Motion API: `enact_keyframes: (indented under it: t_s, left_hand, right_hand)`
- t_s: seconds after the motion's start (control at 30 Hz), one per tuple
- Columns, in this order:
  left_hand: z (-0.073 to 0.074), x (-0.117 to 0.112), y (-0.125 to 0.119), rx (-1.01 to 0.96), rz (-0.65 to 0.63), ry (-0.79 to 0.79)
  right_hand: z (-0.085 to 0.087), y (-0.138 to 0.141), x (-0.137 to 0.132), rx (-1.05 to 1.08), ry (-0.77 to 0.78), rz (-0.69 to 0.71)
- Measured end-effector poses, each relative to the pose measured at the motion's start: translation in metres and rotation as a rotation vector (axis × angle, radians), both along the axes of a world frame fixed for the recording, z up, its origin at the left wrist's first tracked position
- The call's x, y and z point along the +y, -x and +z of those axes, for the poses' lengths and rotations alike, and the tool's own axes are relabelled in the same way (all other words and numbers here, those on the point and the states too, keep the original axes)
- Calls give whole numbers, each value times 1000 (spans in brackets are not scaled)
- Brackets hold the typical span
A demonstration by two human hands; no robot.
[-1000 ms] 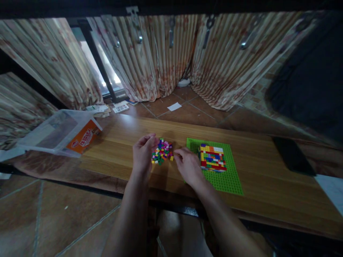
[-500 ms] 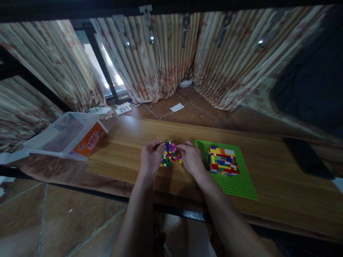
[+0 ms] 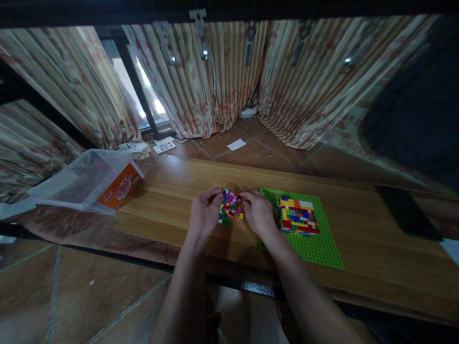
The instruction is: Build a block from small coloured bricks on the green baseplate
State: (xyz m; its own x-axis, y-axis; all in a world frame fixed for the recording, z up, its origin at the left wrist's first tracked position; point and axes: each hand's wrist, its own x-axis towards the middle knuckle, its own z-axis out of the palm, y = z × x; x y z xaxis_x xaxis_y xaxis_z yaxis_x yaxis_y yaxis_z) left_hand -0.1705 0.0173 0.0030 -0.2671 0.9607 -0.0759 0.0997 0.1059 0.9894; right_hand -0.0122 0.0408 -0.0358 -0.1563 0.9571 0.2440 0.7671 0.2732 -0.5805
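Note:
A loose heap of small multicoloured building bricks (image 3: 231, 206) lies on the wooden tabletop between my two hands. My left hand (image 3: 204, 212) is at the heap's left edge, its fingers curled in toward the thumb; whatever they hold is too small to make out. On the heap's right side, my right hand (image 3: 258, 212) has its fingertips pinched together beside the bricks, and what is in them cannot be told. Right of that hand, a block-shaped brick build (image 3: 298, 217) in red, white, yellow and blue stands on a green studded baseplate (image 3: 326, 246).
A clear plastic bin (image 3: 84, 179) with an orange label stands at the table's left end. A dark flat object (image 3: 407, 212) lies on the wooden table (image 3: 168, 205) at the right. Curtains (image 3: 222, 81) hang behind, with papers (image 3: 236, 144) on the tiled floor.
Both hands stay at the heap, shifting slightly to the right. The right fingertips have drawn back a little from the bricks. The build and baseplate look the same.

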Motion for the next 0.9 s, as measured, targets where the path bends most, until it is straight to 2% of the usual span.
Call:
enact_keyframes:
  t_s: [0.13,0.37,0.57,0.73,0.9]
  left_hand:
    - [0,0,1,24,3,-4]
    - [-5,4,3,124,-10,-5]
    - [-5,2,4,175,-57,11]
    - [-4,-5,6,453,-243,22]
    - [-4,-12,1,769,-325,37]
  right_hand:
    - [3,1,5,-9,34,44]
    - [0,-3,3,-70,22,-21]
    - [-1,-4,1,-101,27,-4]
    - [8,-5,-5,-80,12,-27]
    - [25,-9,-17,25,6,-28]
